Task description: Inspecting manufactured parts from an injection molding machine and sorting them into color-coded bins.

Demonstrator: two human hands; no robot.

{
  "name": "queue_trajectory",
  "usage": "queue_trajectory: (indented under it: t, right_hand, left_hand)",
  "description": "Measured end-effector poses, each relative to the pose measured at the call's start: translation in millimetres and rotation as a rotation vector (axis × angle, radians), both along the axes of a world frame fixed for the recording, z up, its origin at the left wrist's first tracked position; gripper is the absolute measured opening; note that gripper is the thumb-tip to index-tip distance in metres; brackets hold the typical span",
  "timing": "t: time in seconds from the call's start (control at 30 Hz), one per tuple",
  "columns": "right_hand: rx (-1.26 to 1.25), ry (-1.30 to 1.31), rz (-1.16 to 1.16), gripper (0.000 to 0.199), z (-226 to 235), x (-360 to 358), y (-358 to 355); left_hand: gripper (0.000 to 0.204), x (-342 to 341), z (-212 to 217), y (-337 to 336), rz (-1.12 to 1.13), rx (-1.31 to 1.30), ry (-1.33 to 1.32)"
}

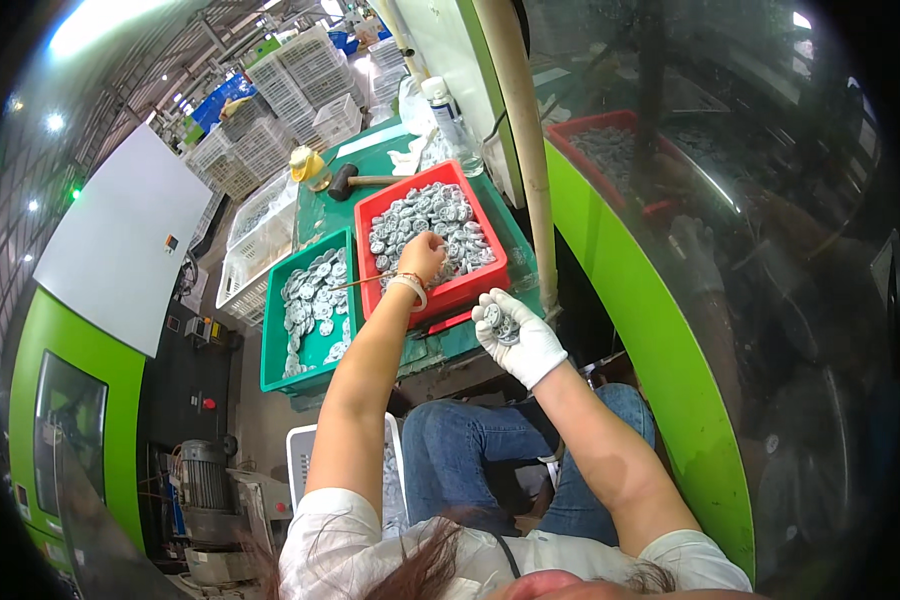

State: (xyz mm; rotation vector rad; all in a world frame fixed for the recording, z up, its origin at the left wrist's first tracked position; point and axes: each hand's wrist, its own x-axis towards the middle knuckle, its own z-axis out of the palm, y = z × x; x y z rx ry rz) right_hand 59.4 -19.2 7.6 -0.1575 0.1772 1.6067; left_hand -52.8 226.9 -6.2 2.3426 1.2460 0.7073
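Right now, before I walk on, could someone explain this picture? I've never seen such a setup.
There is no robot: a seated person works, and a camera worn on their head looks down through a wide, bending lens. The bare left hand reaches among grey round parts in a red tray; whether it grips one is hard to tell. The gloved right hand holds some similar parts. To the person's left is a green tray with more; farther off, a mallet lies on the green table.
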Motion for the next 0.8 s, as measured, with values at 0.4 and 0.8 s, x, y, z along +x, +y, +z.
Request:
queue_trajectory:
  t: [0.4, 0.8]
  right_hand:
    - [0.100, -1.272, -0.631, 0.016, 9, -22, -10]
    - [0.623, -2.492, -0.686, 0.015, 1, -55, -26]
  left_hand:
    - [0.031, -26, 0, -228, -0.087, -1.480, -1.458]
    - [0.034, -47, -53, -219, -0.291, -1.580, -1.680]
